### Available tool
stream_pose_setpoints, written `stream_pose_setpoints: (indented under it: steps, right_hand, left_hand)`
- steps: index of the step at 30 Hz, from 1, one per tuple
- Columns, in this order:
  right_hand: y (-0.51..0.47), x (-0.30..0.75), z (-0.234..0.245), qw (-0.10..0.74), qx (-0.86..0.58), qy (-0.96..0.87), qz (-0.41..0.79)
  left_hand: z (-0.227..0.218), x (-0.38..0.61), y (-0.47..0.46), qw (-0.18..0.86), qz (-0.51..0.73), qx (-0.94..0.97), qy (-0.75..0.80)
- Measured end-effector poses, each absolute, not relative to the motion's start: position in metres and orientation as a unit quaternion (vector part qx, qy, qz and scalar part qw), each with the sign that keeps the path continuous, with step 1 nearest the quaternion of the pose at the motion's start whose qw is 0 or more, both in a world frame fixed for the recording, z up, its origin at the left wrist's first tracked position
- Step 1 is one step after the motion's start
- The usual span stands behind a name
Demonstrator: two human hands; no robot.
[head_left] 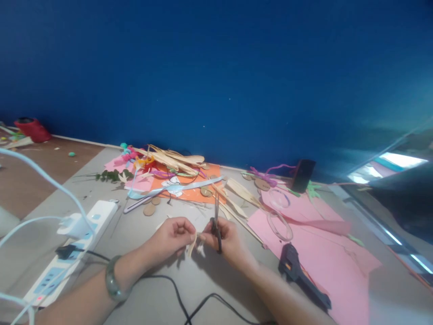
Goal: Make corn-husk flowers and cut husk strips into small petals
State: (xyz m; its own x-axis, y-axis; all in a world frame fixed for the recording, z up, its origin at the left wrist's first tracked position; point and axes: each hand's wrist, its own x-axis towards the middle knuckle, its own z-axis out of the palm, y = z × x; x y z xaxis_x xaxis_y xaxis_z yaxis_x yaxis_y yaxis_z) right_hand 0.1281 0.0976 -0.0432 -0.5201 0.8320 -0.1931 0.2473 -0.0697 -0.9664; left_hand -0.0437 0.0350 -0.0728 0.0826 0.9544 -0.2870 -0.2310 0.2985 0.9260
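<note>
Your left hand (pixel 172 234) has its grip pinched narrow on a pale straw strip (pixel 192 246), low over the tabletop (pixel 203 280). Your right hand (pixel 230 241) has its grip closed around dark scissors (pixel 216 225), just beside the strip. The nearest open room is toward you, crossed by a black cable (pixel 179 293). A glue gun (pixel 297 271) lies at the pink paper (pixel 321 243) edge on the right, and a power strip (pixel 84 234) on the left.

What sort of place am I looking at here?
Probably a craft worktable by a blue wall. Pink paper sheets, a black glue gun and pale dried leaf strips lie on the grey tabletop; the right hand holds dark scissors, the left hand a pale strip.
</note>
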Motion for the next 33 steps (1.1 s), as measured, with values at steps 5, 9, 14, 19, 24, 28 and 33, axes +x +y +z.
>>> stream_pose_setpoints:
  steps: [5,9,14,19,24,28,33]
  right_hand:
    - [0.094,0.126,-0.044,0.261,-0.419,-0.616,0.614]
    - [0.094,0.127,-0.048,0.253,-0.403,-0.626,0.618]
    - [0.093,0.127,-0.045,0.256,-0.411,-0.636,0.601]
    - [0.092,0.125,-0.047,0.245,-0.418,-0.624,0.613]
    - [0.094,0.126,-0.056,0.282,-0.433,-0.615,0.595]
    - [0.094,0.126,-0.059,0.303,-0.437,-0.604,0.593]
    - [0.091,0.124,-0.06,0.297,-0.428,-0.615,0.592]
  left_hand:
    - [-0.081,-0.042,0.033,0.624,0.443,0.426,0.483]
    - [-0.082,-0.042,0.034,0.601,0.434,0.456,0.492]
    - [-0.078,-0.044,0.036,0.577,0.442,0.465,0.504]
    - [-0.072,-0.048,0.04,0.547,0.491,0.433,0.522]
    - [-0.068,-0.048,0.044,0.574,0.556,0.322,0.508]
    - [-0.072,-0.045,0.043,0.629,0.509,0.324,0.491]
    - [-0.083,-0.043,0.04,0.627,0.472,0.346,0.514]
